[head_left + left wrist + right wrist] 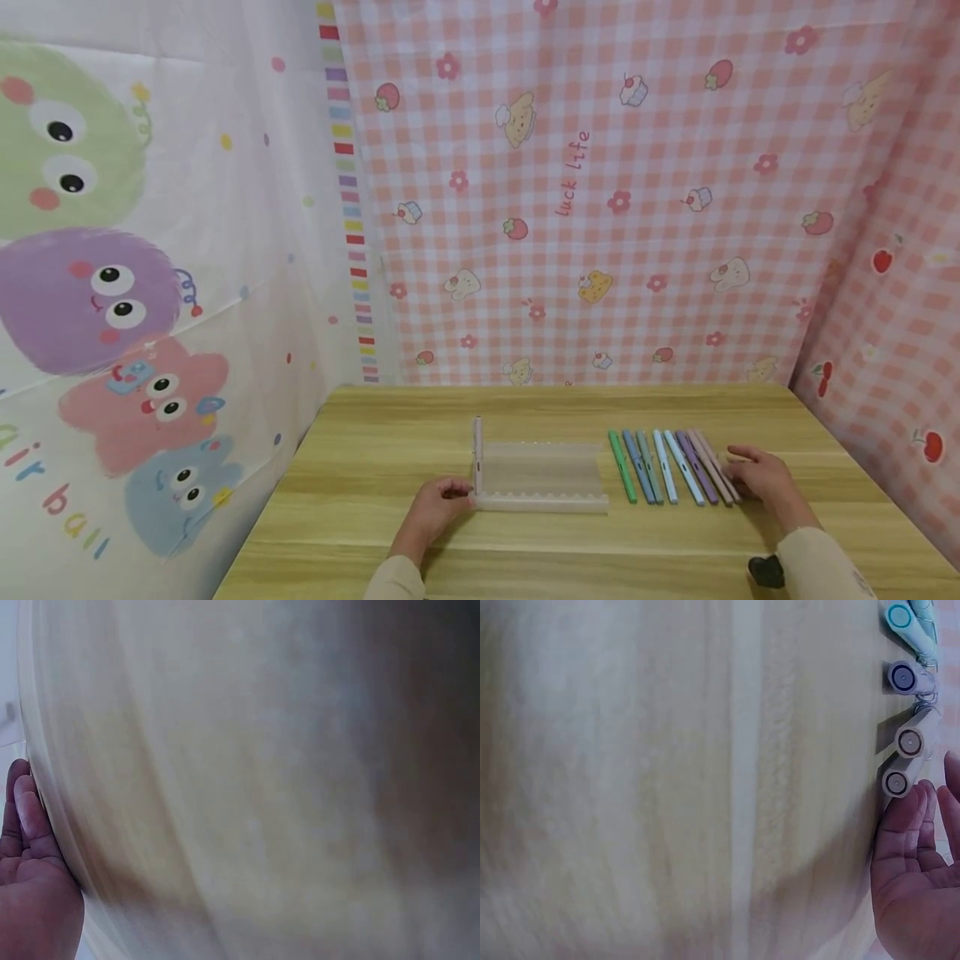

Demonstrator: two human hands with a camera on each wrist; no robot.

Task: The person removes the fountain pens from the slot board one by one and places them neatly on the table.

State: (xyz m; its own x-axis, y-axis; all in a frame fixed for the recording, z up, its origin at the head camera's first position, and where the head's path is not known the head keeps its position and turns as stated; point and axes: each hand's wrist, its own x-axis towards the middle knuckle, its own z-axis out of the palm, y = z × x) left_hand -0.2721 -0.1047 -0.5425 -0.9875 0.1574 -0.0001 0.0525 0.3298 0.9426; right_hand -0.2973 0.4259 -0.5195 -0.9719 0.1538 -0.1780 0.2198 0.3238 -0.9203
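Observation:
A clear plastic pen rack (540, 502) with a scalloped front bar lies mid-table. One pale pinkish pen (478, 458) lies across its left end. My left hand (438, 508) rests on the table at the rack's front left corner, fingertips right at that end; in the left wrist view only part of this hand (37, 877) shows, fingers loosely extended. To the right of the rack is a row of several pens: green (622, 467), blue, grey-green, pale blue, purple (697, 467) and dusty pink (717, 467). My right hand (765, 483) has its fingers extended, fingertips at the outermost dusty pink pen (896, 783).
The wood-grain table (360, 450) backs onto a pink checked cloth (585, 250), with a white cartoon-print cloth (247, 250) at the left. A small black object (767, 572) sits by the right sleeve (817, 562).

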